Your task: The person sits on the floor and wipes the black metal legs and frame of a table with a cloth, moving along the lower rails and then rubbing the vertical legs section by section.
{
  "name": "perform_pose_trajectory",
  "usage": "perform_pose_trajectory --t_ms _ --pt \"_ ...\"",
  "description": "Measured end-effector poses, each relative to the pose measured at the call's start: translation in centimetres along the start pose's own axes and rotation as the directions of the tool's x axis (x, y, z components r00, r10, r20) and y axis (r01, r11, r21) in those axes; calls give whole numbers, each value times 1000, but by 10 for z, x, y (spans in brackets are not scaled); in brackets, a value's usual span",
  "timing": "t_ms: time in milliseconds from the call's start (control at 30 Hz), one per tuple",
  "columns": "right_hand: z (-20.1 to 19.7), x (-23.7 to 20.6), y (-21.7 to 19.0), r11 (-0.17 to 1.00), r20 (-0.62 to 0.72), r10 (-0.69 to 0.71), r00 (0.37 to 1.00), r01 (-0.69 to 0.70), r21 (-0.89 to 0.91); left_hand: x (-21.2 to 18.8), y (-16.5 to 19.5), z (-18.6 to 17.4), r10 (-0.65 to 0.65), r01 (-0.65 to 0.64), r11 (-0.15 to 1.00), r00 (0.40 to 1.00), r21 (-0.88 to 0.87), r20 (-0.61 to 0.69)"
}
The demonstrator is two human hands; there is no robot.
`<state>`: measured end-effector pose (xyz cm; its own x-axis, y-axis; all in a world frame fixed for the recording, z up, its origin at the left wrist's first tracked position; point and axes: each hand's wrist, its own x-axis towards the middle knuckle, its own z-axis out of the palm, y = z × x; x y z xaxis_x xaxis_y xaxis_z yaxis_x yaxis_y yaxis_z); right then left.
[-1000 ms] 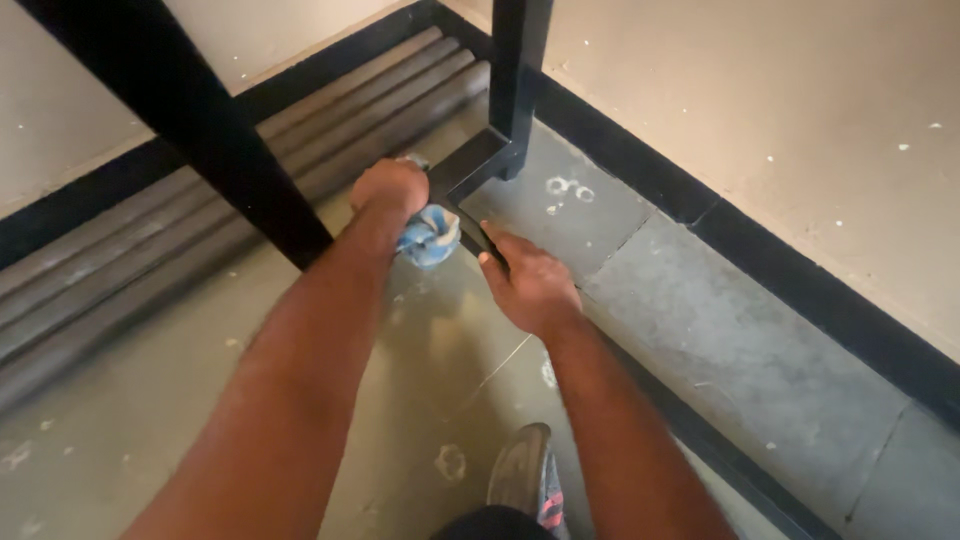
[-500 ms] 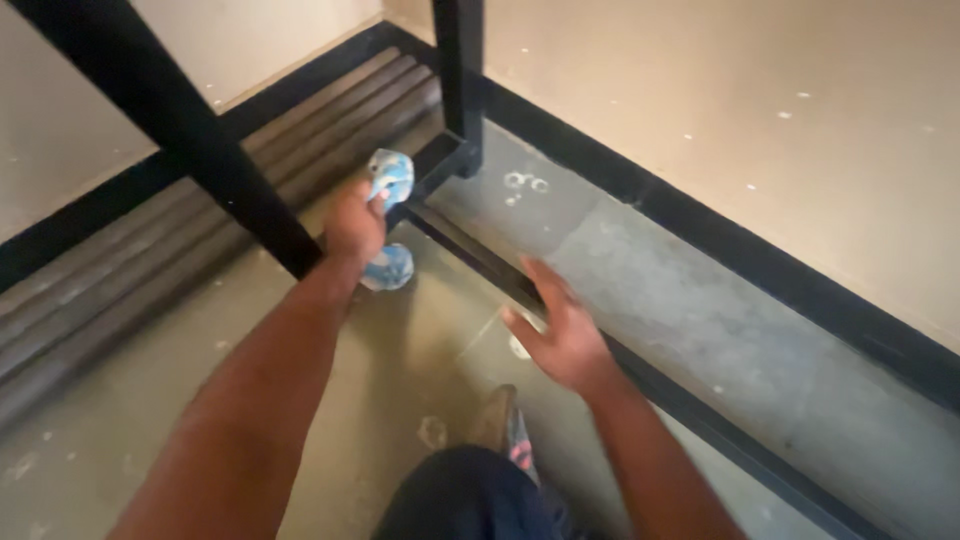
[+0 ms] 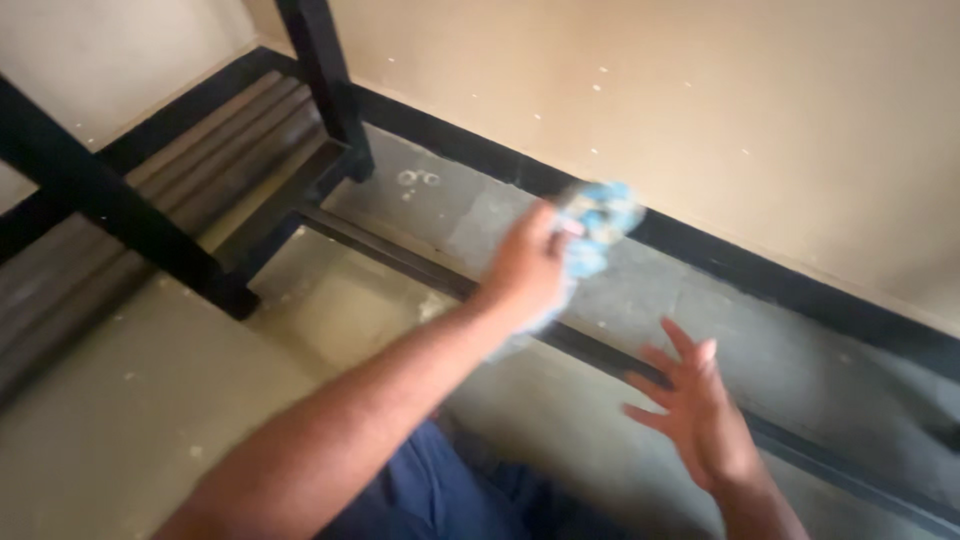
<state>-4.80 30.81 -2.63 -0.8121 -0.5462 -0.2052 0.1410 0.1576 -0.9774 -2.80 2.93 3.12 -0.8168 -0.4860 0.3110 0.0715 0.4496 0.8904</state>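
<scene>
Crumpled blue-and-white cleaning cloth (image 3: 598,222) sits bunched in the left hand (image 3: 528,268), whose fingers are closed tightly around it; the cloth is blurred with motion and held in the air above the floor, close to the black painted skirting band (image 3: 800,285) at the foot of the beige wall (image 3: 700,100). Beneath it a long black metal floor rail (image 3: 420,265) runs from the black metal frame leg (image 3: 325,85) at the upper left toward the lower right. The right hand (image 3: 695,420) is empty, fingers spread wide, hovering just over the same rail further along, touching nothing that can be made out. A second black metal post (image 3: 110,215) crosses the left side, with dull grey slats (image 3: 180,170) lying behind it. Judging by how things lie, the wiping looks unfinished: the grey concrete floor (image 3: 800,360) carries pale specks and ring marks near the frame leg, and the cloth is not on any surface at present. Whether the rail itself is already clean cannot be told from this view. Dark blue clothing (image 3: 440,495) shows at the bottom edge.
</scene>
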Motion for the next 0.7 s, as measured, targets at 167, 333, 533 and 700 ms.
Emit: perform_pose_trajectory --t_ms 167,333,533,700 --pt "-1 2 0 889 56 33 998 -55 454 -78 52 78 260 -321 923 928 214 267" --pt "-50 -4 -28 975 -233 -159 959 116 -189 -69 24 74 255 -420 856 851 302 459" --pt "-21 9 -35 567 -338 -286 897 -126 -814 -51 -18 52 165 -508 754 760 416 629" --pt "17 22 -7 174 37 -695 718 217 -961 -38 -44 67 173 -486 758 793 435 584"
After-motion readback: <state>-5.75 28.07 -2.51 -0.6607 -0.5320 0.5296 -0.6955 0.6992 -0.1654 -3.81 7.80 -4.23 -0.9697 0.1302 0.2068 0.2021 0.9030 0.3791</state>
